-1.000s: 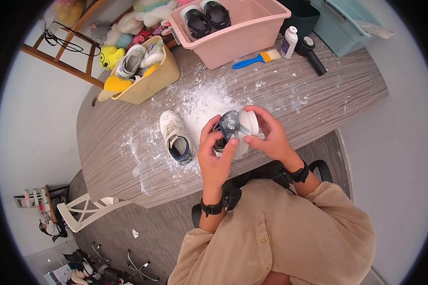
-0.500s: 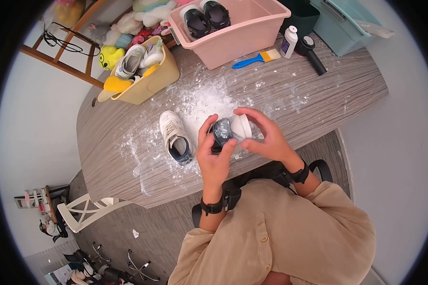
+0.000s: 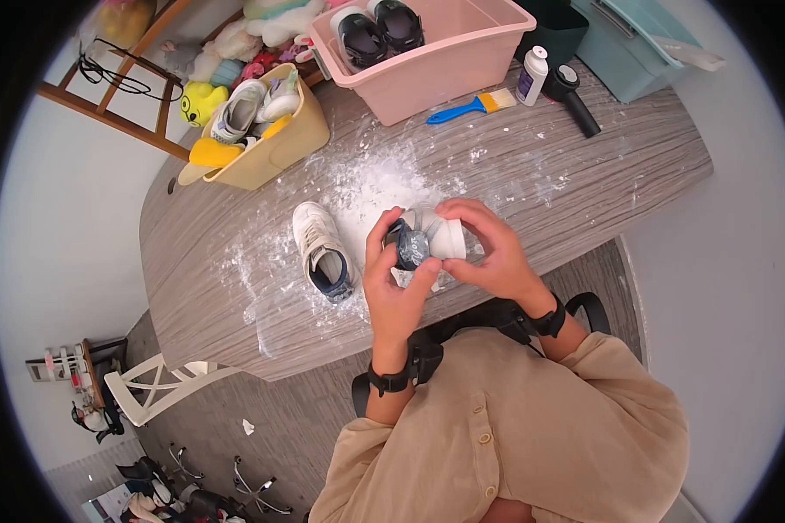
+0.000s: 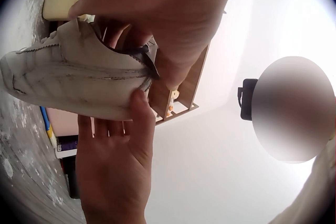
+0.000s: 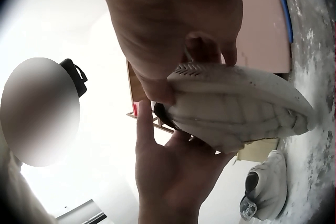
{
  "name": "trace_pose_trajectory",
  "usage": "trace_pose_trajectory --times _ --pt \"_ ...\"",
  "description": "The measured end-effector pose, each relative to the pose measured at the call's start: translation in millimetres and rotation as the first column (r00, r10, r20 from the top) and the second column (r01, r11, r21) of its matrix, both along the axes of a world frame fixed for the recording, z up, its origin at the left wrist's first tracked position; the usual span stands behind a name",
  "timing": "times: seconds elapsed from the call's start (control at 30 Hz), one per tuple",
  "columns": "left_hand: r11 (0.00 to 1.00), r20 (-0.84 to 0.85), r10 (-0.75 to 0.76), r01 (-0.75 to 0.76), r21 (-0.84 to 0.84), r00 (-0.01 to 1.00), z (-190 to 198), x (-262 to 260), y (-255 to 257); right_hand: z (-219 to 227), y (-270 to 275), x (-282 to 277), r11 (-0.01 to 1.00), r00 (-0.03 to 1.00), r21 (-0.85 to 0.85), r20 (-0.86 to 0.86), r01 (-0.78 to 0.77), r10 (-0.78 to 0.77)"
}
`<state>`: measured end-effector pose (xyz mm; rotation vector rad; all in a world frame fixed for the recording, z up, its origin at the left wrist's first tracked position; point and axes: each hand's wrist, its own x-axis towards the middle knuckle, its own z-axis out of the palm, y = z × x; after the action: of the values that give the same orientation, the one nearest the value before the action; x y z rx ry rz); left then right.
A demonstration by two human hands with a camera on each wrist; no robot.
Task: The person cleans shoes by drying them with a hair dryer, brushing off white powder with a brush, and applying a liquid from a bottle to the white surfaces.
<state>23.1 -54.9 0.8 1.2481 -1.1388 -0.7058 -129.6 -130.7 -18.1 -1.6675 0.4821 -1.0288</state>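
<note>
Both hands hold a white sneaker [image 3: 445,237] above the table, its dark, powder-dusted heel [image 3: 412,248] facing the person. My left hand [image 3: 392,283] grips it at the collar, and the left wrist view shows fingers reaching into the shoe opening. On the sole side, my right hand [image 3: 497,257] pinches the shoe between thumb and fingers. Grey smudges and creases mark the upper [image 4: 79,71] in the left wrist view, where the toe points away. A matching sneaker [image 3: 317,235] stands on the table to the left, also dark at the heel.
White powder [image 3: 384,179] covers the middle of the table [image 3: 619,192]. Along the back are a yellow bin [image 3: 270,157] of shoes, a pink bin [image 3: 436,87] with dark shoes, a blue brush [image 3: 458,113], a white bottle [image 3: 530,78], a black-handled tool [image 3: 580,113] and a teal bin [image 3: 637,65].
The held sneaker has turned between the hands: its heel has come lower and nearer the person. My right fingers have shifted along the sole. The other sneaker stays put.
</note>
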Motion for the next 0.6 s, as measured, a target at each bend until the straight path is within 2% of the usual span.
trace_pose_trajectory --times 0.17,0.23,0.6 --pt "1.0 -0.112 0.03 -0.029 0.011 0.993 -5.6 -1.7 -1.2 0.2 -0.5 -0.6 1.0 0.999 -0.014 -0.039 -0.011 0.01" --pt "0.999 -0.132 0.041 -0.04 0.014 0.99 -4.9 -2.9 -1.4 0.4 -1.0 2.0 1.0 0.999 -0.011 0.021 0.027 -0.027" --pt "1.0 -0.09 0.025 -0.027 -0.016 0.996 -4.9 -3.6 0.6 2.4 4.0 2.7 0.997 0.996 0.059 0.059 0.058 -0.062"
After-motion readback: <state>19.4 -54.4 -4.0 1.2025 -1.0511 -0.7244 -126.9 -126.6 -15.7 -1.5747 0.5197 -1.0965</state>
